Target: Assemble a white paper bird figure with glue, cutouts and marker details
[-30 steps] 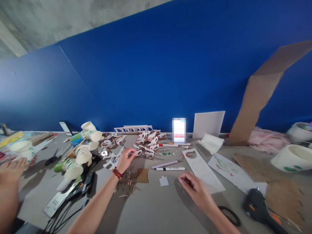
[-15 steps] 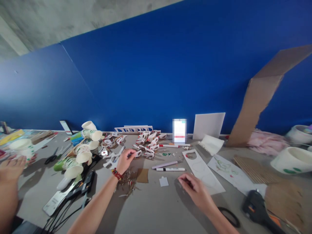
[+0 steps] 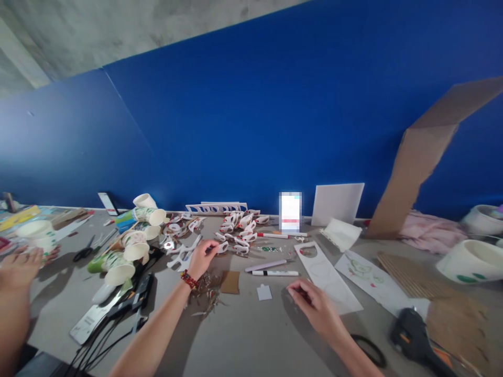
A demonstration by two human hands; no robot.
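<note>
My left hand (image 3: pixel 203 257), with a red bead bracelet (image 3: pixel 189 279) at its wrist, reaches to the near edge of a pile of white paper cutouts (image 3: pixel 238 230) with red parts. Its fingers are pinched; whether a piece is between them, I cannot make out. White branching cutouts (image 3: pixel 184 256) lie just left of it. My right hand (image 3: pixel 312 303) rests on the table with curled fingers and nothing visible in them. Near it are a small white card (image 3: pixel 264 292), a capped marker (image 3: pixel 275 273) and a white sheet with a cut-out hole (image 3: pixel 330 280).
Paper cups (image 3: pixel 120 272) and black cables (image 3: pixel 106 327) crowd the left. Another person's hand (image 3: pixel 19 264) is beside a cup at far left. A glue gun (image 3: pixel 412 335), black tape roll (image 3: pixel 368 350) and cardboard (image 3: pixel 458 330) lie right. A blue wall (image 3: pixel 251 115) closes the back.
The view has shifted very slightly. Both of my hands stay in the same places and poses, and the things on the table have not visibly moved.
</note>
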